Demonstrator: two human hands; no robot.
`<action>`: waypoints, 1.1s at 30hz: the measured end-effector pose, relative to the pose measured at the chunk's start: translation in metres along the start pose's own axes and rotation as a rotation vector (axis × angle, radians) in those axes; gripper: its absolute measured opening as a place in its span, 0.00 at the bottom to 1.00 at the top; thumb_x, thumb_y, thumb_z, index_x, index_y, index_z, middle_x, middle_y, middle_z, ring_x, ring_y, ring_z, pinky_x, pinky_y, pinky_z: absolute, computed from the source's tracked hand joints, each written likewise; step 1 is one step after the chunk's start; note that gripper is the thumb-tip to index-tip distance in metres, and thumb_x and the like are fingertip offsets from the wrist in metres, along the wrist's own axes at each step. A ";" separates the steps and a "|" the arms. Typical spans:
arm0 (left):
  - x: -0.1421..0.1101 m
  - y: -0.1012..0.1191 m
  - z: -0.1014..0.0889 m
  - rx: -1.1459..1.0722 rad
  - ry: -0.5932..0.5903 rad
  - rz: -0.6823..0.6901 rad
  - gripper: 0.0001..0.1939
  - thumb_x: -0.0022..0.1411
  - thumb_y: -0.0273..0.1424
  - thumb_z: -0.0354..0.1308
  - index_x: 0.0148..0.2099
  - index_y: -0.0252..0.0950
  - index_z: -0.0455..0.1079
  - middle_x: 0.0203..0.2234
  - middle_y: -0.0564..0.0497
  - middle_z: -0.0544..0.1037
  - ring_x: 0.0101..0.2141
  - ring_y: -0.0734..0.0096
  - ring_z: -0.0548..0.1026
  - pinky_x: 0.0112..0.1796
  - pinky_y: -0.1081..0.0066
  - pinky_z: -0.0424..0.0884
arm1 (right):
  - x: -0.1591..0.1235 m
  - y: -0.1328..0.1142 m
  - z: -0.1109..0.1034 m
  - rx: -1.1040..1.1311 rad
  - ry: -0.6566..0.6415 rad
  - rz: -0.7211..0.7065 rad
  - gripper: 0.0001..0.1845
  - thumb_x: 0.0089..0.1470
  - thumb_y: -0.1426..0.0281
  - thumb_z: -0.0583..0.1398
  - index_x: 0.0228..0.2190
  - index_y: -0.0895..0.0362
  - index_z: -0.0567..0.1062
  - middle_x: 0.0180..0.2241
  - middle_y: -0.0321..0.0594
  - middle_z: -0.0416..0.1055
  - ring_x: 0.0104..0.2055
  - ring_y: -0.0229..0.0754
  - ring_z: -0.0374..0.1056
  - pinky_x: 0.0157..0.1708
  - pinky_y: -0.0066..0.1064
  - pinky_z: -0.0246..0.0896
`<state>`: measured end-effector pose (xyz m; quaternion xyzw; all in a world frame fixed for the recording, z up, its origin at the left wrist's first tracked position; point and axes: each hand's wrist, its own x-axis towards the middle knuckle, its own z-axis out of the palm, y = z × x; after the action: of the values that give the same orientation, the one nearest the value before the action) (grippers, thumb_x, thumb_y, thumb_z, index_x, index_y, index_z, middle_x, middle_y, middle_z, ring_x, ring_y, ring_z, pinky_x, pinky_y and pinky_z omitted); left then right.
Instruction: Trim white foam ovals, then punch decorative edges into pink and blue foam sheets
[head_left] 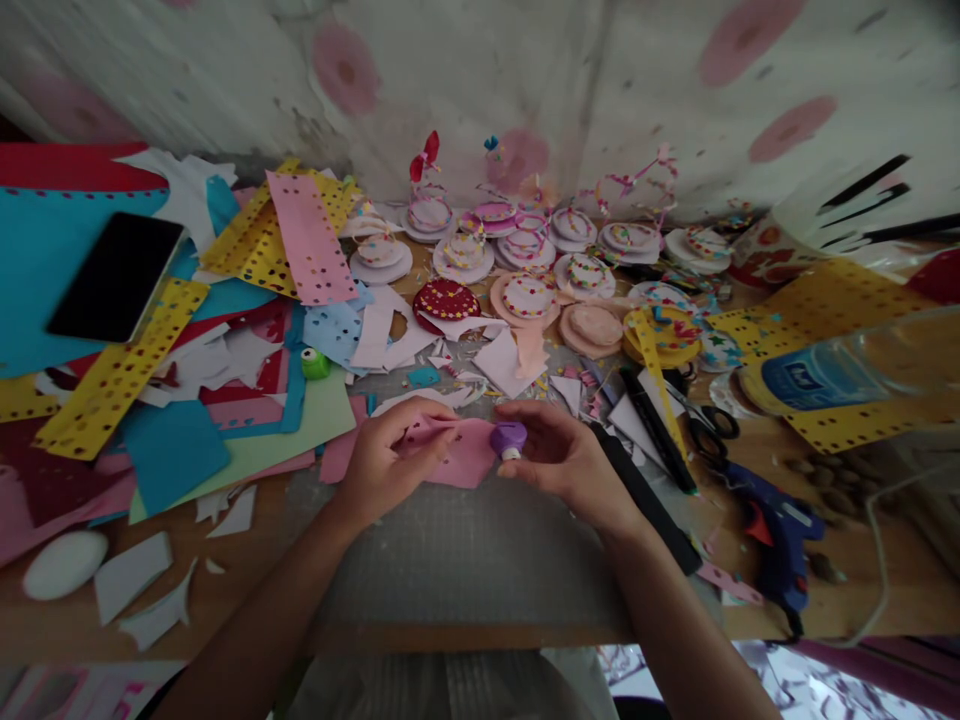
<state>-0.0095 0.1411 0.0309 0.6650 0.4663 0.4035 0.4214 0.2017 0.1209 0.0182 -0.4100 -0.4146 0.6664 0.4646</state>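
My left hand (386, 460) is closed on a pink foam sheet (465, 455), pinching its left edge above the grey mat (465, 550). My right hand (559, 455) grips a small purple craft punch (508, 438) against the sheet's right edge. Both hands meet at the middle of the table, close together.
Punched yellow, pink and blue foam strips (307, 235) and scraps cover the left side, with a black phone (116, 275) and a green punch (315, 362). Decorated foam discs (525, 295) line the back. Scissors (705, 425), a blue glue gun (780, 530) and a bottle (832, 375) lie right.
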 end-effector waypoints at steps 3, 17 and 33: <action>-0.001 0.000 0.000 0.005 0.023 0.117 0.05 0.60 0.24 0.61 0.38 0.37 0.74 0.31 0.53 0.79 0.29 0.74 0.77 0.31 0.78 0.73 | 0.000 -0.001 0.001 -0.010 -0.033 0.042 0.24 0.37 0.75 0.73 0.39 0.51 0.78 0.41 0.35 0.76 0.44 0.39 0.72 0.51 0.33 0.65; -0.001 0.006 -0.002 0.065 0.033 0.264 0.09 0.58 0.19 0.60 0.38 0.37 0.75 0.30 0.53 0.81 0.31 0.76 0.79 0.33 0.81 0.74 | -0.002 -0.004 0.001 -0.039 -0.054 0.019 0.23 0.38 0.72 0.73 0.39 0.52 0.76 0.38 0.36 0.74 0.41 0.39 0.71 0.47 0.34 0.66; 0.000 0.002 -0.002 0.110 0.040 0.250 0.08 0.58 0.20 0.60 0.38 0.38 0.75 0.31 0.54 0.81 0.31 0.74 0.79 0.35 0.78 0.75 | 0.000 -0.005 0.002 -0.029 -0.031 0.114 0.20 0.40 0.70 0.72 0.38 0.52 0.77 0.37 0.35 0.76 0.38 0.38 0.72 0.43 0.31 0.68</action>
<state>-0.0107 0.1406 0.0335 0.7317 0.4096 0.4398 0.3215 0.2014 0.1213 0.0232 -0.4291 -0.4076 0.6920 0.4135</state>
